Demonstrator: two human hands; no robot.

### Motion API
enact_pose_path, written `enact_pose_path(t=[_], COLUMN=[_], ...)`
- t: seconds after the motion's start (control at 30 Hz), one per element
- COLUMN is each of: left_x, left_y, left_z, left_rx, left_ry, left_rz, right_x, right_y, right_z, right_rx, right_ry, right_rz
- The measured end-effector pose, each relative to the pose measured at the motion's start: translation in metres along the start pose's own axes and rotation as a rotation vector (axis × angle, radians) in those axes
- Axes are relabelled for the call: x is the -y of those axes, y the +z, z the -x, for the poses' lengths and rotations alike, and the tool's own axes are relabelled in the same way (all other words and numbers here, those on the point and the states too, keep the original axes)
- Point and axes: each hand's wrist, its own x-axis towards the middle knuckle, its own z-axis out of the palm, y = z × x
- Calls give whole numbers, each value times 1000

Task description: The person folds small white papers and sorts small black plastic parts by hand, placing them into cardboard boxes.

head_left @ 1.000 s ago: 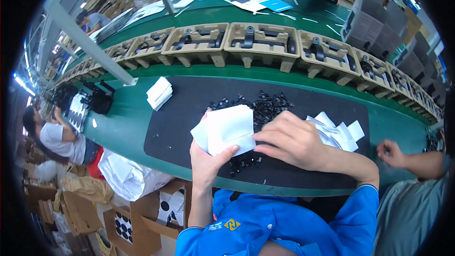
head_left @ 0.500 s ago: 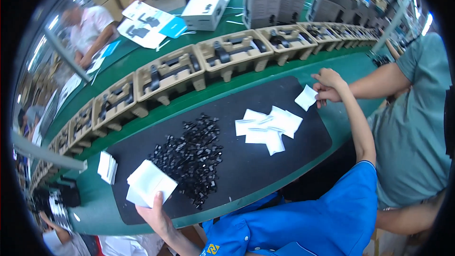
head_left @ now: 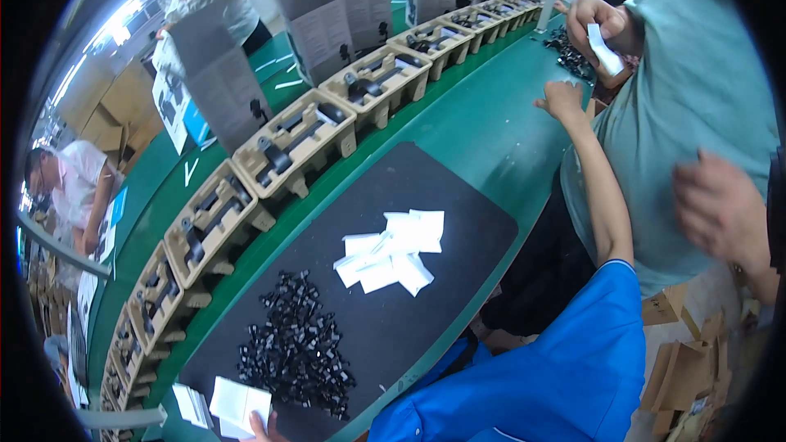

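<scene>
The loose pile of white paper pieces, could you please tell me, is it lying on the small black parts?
No, the loose pile of white paper pieces lies on the dark rectangular mat, apart from the small black parts.

A black mat [head_left: 381, 321] carries white pieces [head_left: 391, 250] and black parts [head_left: 296, 345].

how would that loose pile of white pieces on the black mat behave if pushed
The loose pile of white pieces would probably spread rather than slide as one, since its pieces overlap at different angles. They look thin and flat, so they're likely light and unlikely to roll. They may flex: a similar white piece in a co-worker's hand looks bent.
</scene>
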Motion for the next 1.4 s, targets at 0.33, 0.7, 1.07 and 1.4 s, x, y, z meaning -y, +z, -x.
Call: enact_pose_path(t=[0.33, 0.7, 1.07, 1.4], left_x=[-28, -34, -26, -76], left_y=[15, 33, 60, 78], left_z=[10, 25, 46, 70], left_rx=[-48, 97, 296, 350], left_ry=[-81, -130, -77, -7], left_rz=[20, 92, 213, 261], right_x=[10, 81, 159, 246], right_y=[-43, -124, -173, -210], right_z=[-14, 97, 182, 288], right_rx=[-294, -147, 273, -283], right_ry=[-116, -627, -1252, -1747], right_rz=[-1098, -1219, -1489, -1290])
